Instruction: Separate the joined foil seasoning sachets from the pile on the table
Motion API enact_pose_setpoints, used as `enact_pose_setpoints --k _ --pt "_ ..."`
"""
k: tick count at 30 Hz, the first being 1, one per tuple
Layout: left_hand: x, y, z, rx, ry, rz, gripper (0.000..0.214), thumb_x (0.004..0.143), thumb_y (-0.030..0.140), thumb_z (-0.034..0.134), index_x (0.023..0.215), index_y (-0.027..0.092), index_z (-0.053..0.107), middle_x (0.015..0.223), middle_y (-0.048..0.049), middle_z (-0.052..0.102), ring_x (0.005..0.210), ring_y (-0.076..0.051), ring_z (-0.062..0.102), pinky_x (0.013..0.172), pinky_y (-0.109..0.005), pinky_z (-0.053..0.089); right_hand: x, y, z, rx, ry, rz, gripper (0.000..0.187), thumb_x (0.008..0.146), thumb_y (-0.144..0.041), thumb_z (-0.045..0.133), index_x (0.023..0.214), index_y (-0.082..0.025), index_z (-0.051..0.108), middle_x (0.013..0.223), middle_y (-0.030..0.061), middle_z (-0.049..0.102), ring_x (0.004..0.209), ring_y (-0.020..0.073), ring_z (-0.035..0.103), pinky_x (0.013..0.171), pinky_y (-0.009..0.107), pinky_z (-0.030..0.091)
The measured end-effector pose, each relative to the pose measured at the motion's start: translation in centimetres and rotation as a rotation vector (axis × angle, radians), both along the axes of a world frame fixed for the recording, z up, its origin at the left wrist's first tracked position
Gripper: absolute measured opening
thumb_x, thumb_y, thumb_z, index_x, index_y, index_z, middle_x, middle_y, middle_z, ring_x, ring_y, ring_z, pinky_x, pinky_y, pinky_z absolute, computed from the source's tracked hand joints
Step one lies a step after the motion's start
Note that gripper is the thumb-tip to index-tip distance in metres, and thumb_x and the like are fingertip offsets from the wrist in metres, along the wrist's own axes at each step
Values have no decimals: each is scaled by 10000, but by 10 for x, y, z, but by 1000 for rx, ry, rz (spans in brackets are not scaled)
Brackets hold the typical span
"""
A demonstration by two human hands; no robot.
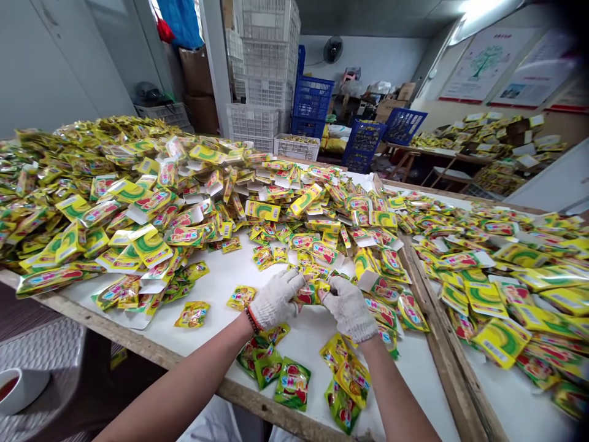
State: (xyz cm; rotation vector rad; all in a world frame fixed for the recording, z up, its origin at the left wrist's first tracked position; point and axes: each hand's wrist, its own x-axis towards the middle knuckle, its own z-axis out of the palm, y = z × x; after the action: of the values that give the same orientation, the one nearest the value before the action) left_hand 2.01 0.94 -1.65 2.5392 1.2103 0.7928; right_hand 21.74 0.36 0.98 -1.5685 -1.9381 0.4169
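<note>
Both your hands are in close, and one small printed pack [307, 294], red, green and yellow, sits between them. Your left hand [276, 299], in a white knit glove, has its fingers curled over, and the fingertips and thumb pinch the pack's left end. Your right hand [352, 309], gloved to match, is partly closed too, its fingertips nipping the pack's right end. The exact grip is partly hidden by the gloves.

A beaded bracelet [251, 320] rings your left wrist. Just left of the pack there's a yellow pouch [241, 297] lying flat on the white surface [161, 334], and a second yellow pouch [192, 314] farther left. Nearer you than the pack, a green pouch [293, 383] lies face up, and to its right sits a small cluster of pouches [352, 376], yellow over green.

Beyond the pack, and off to its left, it's a big heap of printed boxes [262, 210], several with white flaps standing open. Right of the pack runs a wooden strip [426, 301], and past it another pile of boxes [499, 341]. Far behind the pack, white crates [269, 61] stand stacked beside blue crates [313, 98].
</note>
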Motion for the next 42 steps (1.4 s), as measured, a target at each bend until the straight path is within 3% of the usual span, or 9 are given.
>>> enact_pose_setpoints --k 4,8,15,25,29,31,34,38,42 --pt "2 -2 0 -15 26 1 603 678 191 569 1273 190 475 1108 -92 553 1004 -256 487 852 -390 435 -9 -3 -2 55 -63 20 121 729 -204 498 670 -189 603 699 41 601 679 160 503 671 267 397" --pt "3 -4 3 24 44 53 622 677 183 570 1289 195 459 1109 -96 545 1015 -267 481 857 -398 430 -3 -6 9 -271 244 47 129 732 -277 547 640 -195 585 583 2 533 552 132 450 537 252 358" --pt "-4 2 9 82 110 85 598 675 146 549 1266 192 474 1074 -94 543 1009 -267 471 870 -410 419 4 -16 28 -700 596 162 277 765 -400 590 934 -186 642 543 -41 507 378 60 374 400 196 214" --pt "4 -7 3 3 61 -2 557 742 153 530 1292 211 470 1063 -106 560 1006 -274 497 856 -426 429 -14 -25 19 -786 605 342 282 798 -435 545 896 -173 582 480 -45 554 369 81 465 383 170 278" --pt "3 -8 5 -30 -186 -30 611 761 227 608 1342 213 420 1160 -118 534 1158 -292 464 981 -458 385 -17 -22 10 -750 630 271 256 800 -453 540 823 -198 544 393 -64 503 328 80 395 359 174 233" --pt "1 -7 9 -104 -442 61 684 733 307 682 1348 210 401 1231 -121 501 1232 -293 424 1040 -455 349 -17 -18 6 -693 681 152 259 802 -464 532 778 -208 503 382 -71 489 313 71 335 351 178 200" --pt "1 -6 16 -412 -768 185 663 698 358 729 1281 204 452 1218 -105 530 1136 -272 520 973 -427 433 -17 -14 3 -633 750 60 273 793 -468 542 742 -218 446 404 -59 518 327 71 328 355 185 194" --pt "6 -5 18 -815 -1030 124 569 675 338 750 1159 182 493 1021 -78 624 869 -215 634 718 -355 553 -16 -12 7 -629 778 -24 287 748 -461 584 738 -224 423 424 -55 542 332 72 359 357 182 218" --pt "8 -6 18 -934 -1132 91 559 660 306 765 1117 177 471 969 -69 637 774 -177 648 649 -319 561 -14 -13 7 -647 766 -47 295 728 -473 616 743 -219 468 397 -67 511 321 67 358 351 173 214"
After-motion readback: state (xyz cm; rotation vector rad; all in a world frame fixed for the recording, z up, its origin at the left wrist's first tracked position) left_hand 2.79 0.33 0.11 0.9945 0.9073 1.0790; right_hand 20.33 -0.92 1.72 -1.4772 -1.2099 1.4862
